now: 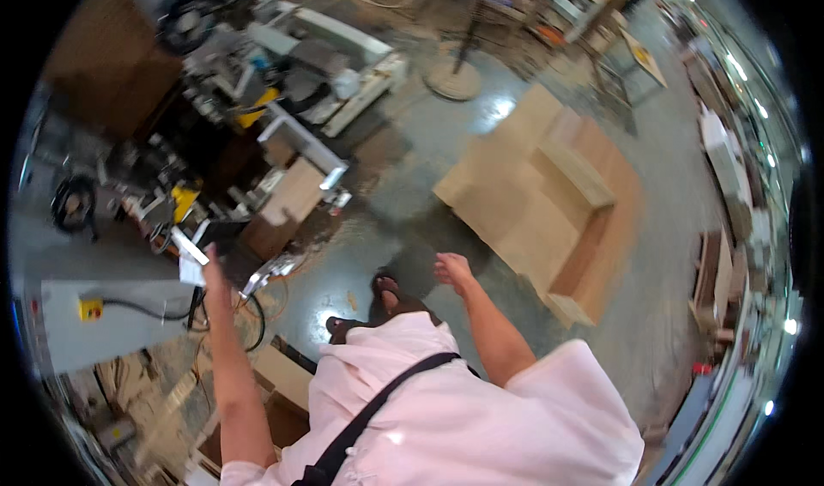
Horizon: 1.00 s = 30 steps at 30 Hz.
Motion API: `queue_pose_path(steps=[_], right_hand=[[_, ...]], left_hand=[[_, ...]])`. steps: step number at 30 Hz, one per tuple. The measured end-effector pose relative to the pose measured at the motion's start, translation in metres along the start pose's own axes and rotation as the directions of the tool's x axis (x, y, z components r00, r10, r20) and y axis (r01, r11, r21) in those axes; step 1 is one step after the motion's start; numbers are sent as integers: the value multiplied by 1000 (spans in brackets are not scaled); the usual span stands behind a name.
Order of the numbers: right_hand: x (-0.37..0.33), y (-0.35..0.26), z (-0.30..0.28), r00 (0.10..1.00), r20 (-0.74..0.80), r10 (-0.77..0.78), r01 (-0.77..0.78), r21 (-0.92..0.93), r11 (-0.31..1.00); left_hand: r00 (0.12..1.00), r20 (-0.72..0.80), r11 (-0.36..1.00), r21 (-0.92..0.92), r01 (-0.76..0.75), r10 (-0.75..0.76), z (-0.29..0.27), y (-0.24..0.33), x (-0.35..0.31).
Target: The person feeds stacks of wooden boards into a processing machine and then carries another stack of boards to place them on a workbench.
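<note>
The person's left hand (pixel 216 282) reaches out over the left side, its fingers right at a white flat piece (pixel 190 264) beside the woodworking machine (pixel 322 69); blur hides the contact, so I cannot tell whether the fingers grasp the piece or only lie against it. The right hand (pixel 452 269) hangs in front of the body above the grey floor (pixel 403 168), its fingers released and loosely curled, near the lower left edge of a large brown board (pixel 502 198) but apart from it. That board lies to the right of the hand, with a narrow wooden piece (pixel 577 173) on it and a long wooden beam (pixel 592 246) along its right side. On the machine side, a light wooden panel (pixel 294 196) sits beyond the white piece, and a black handwheel (pixel 75 203) stands farther left. Below that, a grey cabinet (pixel 64 344) carries a yellow switch box (pixel 90 310) with a black cable (pixel 142 311) running from it toward the right. Wood offcuts (pixel 163 391) lie scattered at lower left. A black strap (pixel 378 409) crosses the person's pale pink shirt (pixel 481 409), and dark sandals (pixel 343 325) show below on the floor.
</note>
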State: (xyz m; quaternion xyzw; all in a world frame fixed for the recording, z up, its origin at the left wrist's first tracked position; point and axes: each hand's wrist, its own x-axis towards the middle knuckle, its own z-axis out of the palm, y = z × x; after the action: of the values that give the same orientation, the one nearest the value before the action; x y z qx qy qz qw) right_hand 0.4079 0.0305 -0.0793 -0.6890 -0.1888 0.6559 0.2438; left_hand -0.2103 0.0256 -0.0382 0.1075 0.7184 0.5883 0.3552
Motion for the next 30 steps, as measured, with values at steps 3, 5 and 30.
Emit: queue_pose_path(steps=[3,5,30], right_hand=[[3,3,25,997,76,28,-27,-14,1000],[2,3,45,996,88,35,-31,-55,998],[-67,92,104,976,-207,-64,-8,-332,943]], left_hand=[[927,-248,821,563,-100,283,34,-7,2],[894,-284,707,705,-50,346,67,23,-40],[897,-395,699,698,153,198,76,57,-65]])
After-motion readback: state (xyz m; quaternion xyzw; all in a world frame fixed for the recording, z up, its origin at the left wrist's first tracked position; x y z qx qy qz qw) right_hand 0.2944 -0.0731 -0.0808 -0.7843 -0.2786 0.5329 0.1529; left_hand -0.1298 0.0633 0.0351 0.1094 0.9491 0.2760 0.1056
